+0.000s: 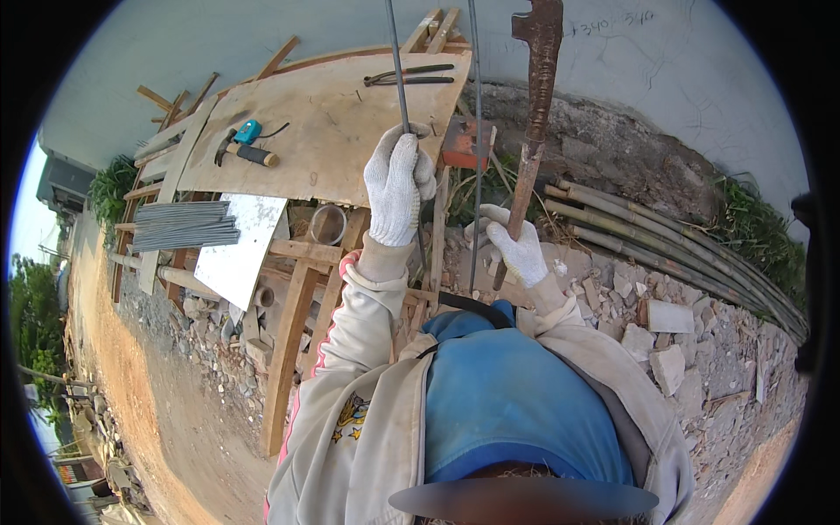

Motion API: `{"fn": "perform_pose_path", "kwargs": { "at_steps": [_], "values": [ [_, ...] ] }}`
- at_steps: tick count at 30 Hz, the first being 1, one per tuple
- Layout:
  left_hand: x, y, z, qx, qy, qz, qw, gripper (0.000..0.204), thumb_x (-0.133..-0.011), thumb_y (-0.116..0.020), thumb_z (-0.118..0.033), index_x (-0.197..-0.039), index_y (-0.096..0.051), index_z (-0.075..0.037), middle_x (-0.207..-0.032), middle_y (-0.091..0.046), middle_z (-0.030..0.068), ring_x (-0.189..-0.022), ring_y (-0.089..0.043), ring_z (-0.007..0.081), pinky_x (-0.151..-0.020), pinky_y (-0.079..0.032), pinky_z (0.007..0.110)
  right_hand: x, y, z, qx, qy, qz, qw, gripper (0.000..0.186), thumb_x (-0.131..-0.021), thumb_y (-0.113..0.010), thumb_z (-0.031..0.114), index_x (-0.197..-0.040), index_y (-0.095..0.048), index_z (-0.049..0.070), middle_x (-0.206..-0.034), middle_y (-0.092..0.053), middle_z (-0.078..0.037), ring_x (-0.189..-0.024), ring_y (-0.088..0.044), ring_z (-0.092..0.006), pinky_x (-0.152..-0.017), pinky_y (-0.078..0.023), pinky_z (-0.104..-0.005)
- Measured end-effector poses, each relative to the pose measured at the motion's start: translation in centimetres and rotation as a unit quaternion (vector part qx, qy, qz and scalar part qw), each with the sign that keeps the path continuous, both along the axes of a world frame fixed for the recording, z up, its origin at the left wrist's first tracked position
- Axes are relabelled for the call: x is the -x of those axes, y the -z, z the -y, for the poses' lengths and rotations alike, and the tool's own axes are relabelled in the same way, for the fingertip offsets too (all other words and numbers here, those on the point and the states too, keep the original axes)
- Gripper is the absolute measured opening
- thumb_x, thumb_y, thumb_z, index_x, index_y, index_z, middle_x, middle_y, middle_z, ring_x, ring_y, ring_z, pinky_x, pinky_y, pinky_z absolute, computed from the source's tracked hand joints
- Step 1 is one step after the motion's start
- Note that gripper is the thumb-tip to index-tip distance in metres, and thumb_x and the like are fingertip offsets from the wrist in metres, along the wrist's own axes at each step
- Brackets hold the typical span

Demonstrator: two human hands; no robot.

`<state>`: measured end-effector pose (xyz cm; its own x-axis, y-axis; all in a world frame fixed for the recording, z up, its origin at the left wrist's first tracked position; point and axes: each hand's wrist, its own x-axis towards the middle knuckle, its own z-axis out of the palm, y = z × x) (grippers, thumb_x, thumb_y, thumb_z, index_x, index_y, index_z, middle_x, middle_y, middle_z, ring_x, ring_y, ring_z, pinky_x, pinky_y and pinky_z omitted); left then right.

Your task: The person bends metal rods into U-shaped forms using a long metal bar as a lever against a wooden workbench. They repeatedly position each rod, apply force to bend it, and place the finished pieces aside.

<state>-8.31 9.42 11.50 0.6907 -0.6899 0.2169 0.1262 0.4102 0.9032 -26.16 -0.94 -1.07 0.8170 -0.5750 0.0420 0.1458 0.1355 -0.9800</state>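
My left hand (398, 188), in a white knit glove, is closed around a thin grey steel rod (396, 66) that stands upright at the near edge of the plywood bench top (306, 131). My right hand (522, 251), gloved too, grips the lower part of a long rusty bar tool (540, 79) with a notched head, held nearly upright. Just left of that hand runs a second steel rod (477, 114); whether the fingers touch it I cannot tell. A red metal block (465, 144) sits beside the bench, between the two hands.
On the bench lie pincers (409, 76), a hammer (248, 152) and a blue tape measure (248, 132). Several short rods (184, 226) lie bundled by a white board (229, 258). Bamboo poles (665, 236) and rubble (669, 367) cover the right side, along a grey wall (647, 79).
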Motion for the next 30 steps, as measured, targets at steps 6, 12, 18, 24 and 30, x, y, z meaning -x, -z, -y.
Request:
{"fn": "perform_pose_path", "kwargs": {
  "at_steps": [6,12,18,24,30],
  "values": [
    [-1.8,4.1,5.0,0.014,-0.191,-0.075,0.979,0.023,-0.109,-0.053,-0.024,-0.113,-0.061,-0.003,-0.073,-0.053,0.0013,-0.057,-0.048,0.0117,-0.05,-0.042,0.03,-0.9,-2.7,4.8,-0.027,0.005,-0.065,0.997,0.037,-0.103,-0.067,0.02,-0.13,-0.064,-0.006,-0.074,-0.068,-0.006,-0.053,-0.059,-0.0092,-0.045,-0.041,-0.0238],
    [-2.7,9.6,6.4,-0.195,-0.172,0.007,0.966,0.033,-0.104,-0.06,-0.025,-0.11,-0.068,0.006,-0.09,-0.07,0.0079,-0.074,-0.064,0.0137,-0.067,-0.052,0.03,0.7,-5.2,14.3,0.072,-0.034,-0.195,0.978,0.03,-0.098,-0.073,0.026,-0.108,-0.067,-0.001,-0.063,-0.059,-0.001,-0.046,-0.05,-0.0072,-0.043,-0.038,-0.0246],
    [-2.7,10.0,6.8,-0.318,-0.151,0.05,0.935,0.042,-0.101,-0.062,-0.032,-0.109,-0.069,0.009,-0.089,-0.071,0.0091,-0.074,-0.065,0.0151,-0.067,-0.052,0.032,-0.8,-6.2,19.3,0.11,-0.113,-0.254,0.954,0.029,-0.097,-0.073,0.031,-0.096,-0.065,0.003,-0.06,-0.057,0.001,-0.043,-0.047,-0.0066,-0.041,-0.036,-0.0248],
    [-2.1,8.5,5.6,-0.434,-0.114,0.134,0.884,0.044,-0.1,-0.063,-0.034,-0.112,-0.069,0.008,-0.092,-0.073,0.0148,-0.076,-0.067,0.0182,-0.07,-0.053,0.034,-3.2,-5.1,21.9,0.12,-0.167,-0.251,0.946,0.037,-0.093,-0.077,0.038,-0.098,-0.063,0.004,-0.061,-0.056,0.0,-0.043,-0.047,-0.0075,-0.041,-0.035,-0.026],
    [-4.0,7.5,6.5,-0.328,-0.296,0.299,0.846,0.044,-0.098,-0.065,-0.042,-0.118,-0.07,-0.002,-0.106,-0.076,0.0197,-0.096,-0.073,0.0373,-0.086,-0.055,0.042,-5.2,-3.0,21.2,0.076,-0.169,-0.259,0.948,0.034,-0.095,-0.075,0.037,-0.088,-0.057,0.01,-0.061,-0.056,0.001,-0.044,-0.047,-0.0074,-0.04,-0.035,-0.026]
  ]
}}
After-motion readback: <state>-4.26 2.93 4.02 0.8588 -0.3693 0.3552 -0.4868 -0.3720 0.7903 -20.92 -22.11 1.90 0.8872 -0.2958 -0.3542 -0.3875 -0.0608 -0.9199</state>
